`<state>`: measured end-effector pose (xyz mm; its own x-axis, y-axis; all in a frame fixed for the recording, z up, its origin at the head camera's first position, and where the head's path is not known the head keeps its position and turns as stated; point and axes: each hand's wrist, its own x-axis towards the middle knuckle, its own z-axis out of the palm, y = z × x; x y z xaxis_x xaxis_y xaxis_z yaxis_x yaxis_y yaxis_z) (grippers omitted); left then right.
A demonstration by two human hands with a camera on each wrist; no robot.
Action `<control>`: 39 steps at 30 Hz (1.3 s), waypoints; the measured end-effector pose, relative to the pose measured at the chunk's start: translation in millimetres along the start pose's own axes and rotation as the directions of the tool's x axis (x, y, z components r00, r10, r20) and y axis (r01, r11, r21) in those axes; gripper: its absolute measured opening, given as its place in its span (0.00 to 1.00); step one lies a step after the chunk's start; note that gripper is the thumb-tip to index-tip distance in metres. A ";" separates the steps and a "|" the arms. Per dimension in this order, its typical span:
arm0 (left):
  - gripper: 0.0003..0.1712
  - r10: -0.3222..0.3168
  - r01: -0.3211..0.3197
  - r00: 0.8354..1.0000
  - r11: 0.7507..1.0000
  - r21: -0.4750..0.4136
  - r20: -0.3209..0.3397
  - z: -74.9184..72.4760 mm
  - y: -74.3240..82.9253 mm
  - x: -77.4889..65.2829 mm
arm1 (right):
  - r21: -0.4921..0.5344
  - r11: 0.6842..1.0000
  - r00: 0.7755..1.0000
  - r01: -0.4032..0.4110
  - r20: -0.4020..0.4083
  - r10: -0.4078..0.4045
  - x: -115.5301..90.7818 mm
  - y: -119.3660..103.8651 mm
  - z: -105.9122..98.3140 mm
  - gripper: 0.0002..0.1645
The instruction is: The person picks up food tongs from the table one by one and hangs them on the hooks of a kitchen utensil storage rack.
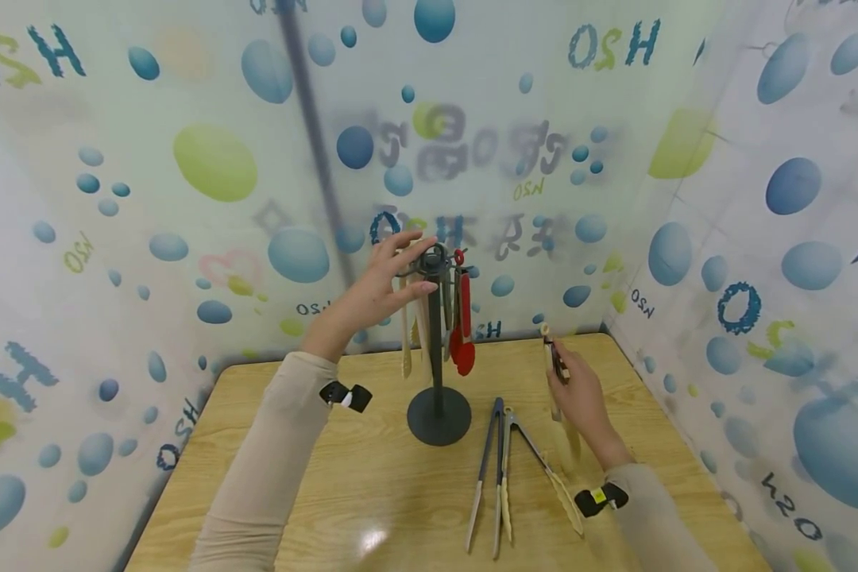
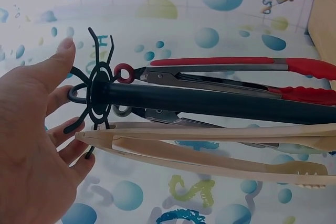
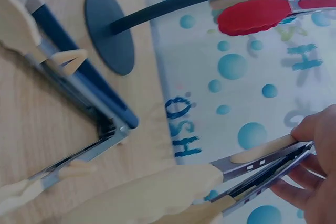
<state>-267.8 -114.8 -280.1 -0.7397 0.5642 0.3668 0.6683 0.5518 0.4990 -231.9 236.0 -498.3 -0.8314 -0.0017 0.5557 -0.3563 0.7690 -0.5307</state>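
Observation:
My left hand (image 1: 379, 290) grips the hooked top of a dark metal stand (image 1: 437, 349), thumb on one side and fingers among the hooks. From those hooks hang red tongs (image 2: 310, 69), beige tongs (image 2: 210, 132) and metal tongs partly hidden behind the pole. Off to the right, my right hand (image 1: 581, 389) holds beige-headed tongs (image 3: 152, 190) by the end of their metal handles, heads pointing down over the table.
On the wooden table (image 1: 372, 492) lie dark-blue-handled tongs (image 1: 487, 453) and a spread pair of beige-tipped tongs (image 1: 565, 500), side by side in front of the round base (image 1: 439, 429). Patterned curtains (image 1: 214, 163) enclose the table's back and sides.

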 end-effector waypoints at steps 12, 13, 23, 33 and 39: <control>0.40 0.020 -0.021 0.999 1.000 -0.006 -0.027 3.2 -0.8 -1.1 | 0.118 0.991 0.997 0.069 -0.051 -0.063 24.1 -27.8 -5.4 0.38; 0.40 0.023 -0.023 0.999 1.000 -0.006 -0.029 3.4 -0.8 -1.2 | 0.126 0.990 0.997 0.071 -0.052 -0.065 26.4 -30.9 -6.2 0.38; 0.40 0.025 -0.024 0.999 1.000 0.019 -0.049 4.9 0.8 -0.6 | 0.205 0.969 0.990 0.139 -0.065 -0.128 47.3 -63.2 -15.4 0.38; 0.40 0.000 0.000 0.999 1.000 0.009 -0.053 6.3 3.7 -2.5 | 0.246 0.926 0.956 0.286 -0.146 -0.256 64.5 -90.2 -17.0 0.38; 0.40 -0.013 0.015 0.998 1.000 0.021 -0.059 7.6 5.3 -2.3 | 0.266 0.903 0.939 0.337 -0.165 -0.302 71.7 -106.5 -17.3 0.39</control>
<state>-261.9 -108.6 -284.3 -0.7519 0.5196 0.4058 0.6589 0.5729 0.4874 -246.2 165.1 -390.9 -0.6027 -0.1284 0.7876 -0.7155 0.5240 -0.4621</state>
